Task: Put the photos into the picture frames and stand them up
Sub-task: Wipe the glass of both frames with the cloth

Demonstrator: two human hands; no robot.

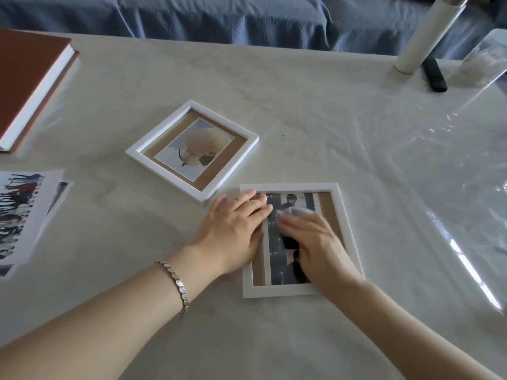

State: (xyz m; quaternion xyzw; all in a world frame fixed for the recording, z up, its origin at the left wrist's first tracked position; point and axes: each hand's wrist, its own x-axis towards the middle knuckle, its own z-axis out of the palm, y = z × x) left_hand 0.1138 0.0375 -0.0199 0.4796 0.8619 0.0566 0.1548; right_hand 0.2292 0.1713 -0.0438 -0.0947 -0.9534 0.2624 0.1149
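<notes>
Judging by how things lie, the task is past its middle but unfinished: 2 frames hold photos and both lie flat, so neither stands yet. The left hand (233,231) rests flat with fingers straight and relaxed, pressing down the left rail of the white rectangular picture frame (347,237) to steady it. The right hand (315,242) lies on the frame's face with fingers stretched nearly straight over a crumpled white wad of tissue or cloth (297,211). It seems to press the wad rather than grip it, which reads as wiping. The black-and-white photo (277,242) sits inside this frame against a tan backing, directly under the right fingertips and just right of the left ones. Beyond the left fingertips, close by but apart, lies the white square picture frame (137,153) with a tan mat around a photo of a pale rounded shape (197,149). Left of the left hand, well apart, loose printed photos (22,215) lie in a small pile, so more framing may remain. The surface is a table under a pale wrinkled cloth (274,91). Right of the right fingers a clear plastic sheet (466,160) covers it and catches glare. Far beyond the fingers stand a white tube (428,37) and a black bar-shaped object (434,75), with a brown hardcover book (30,78) far left. Behind the table runs blue quilted fabric (247,20), probably a covered sofa.
</notes>
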